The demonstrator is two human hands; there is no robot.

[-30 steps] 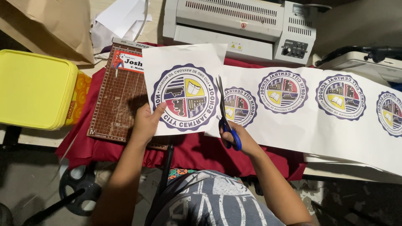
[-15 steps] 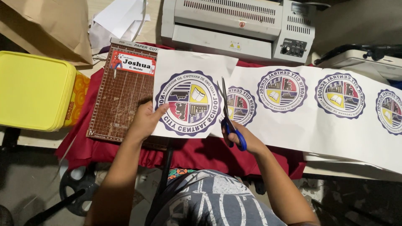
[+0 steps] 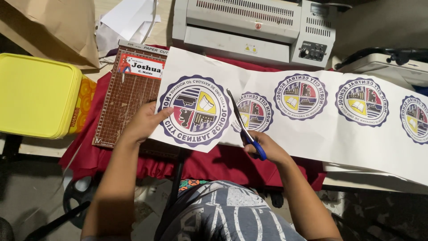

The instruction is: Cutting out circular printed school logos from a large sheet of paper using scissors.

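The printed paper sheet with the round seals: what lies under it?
Under the paper sheet a red cloth shows along the near edge, and the brown cutting board at its left. What lies beneath the sheet's right part is covered.

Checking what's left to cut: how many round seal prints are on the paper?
5. One large seal by the left hand, a half-covered one behind the scissors, then two full ones, and one cropped at the right edge.
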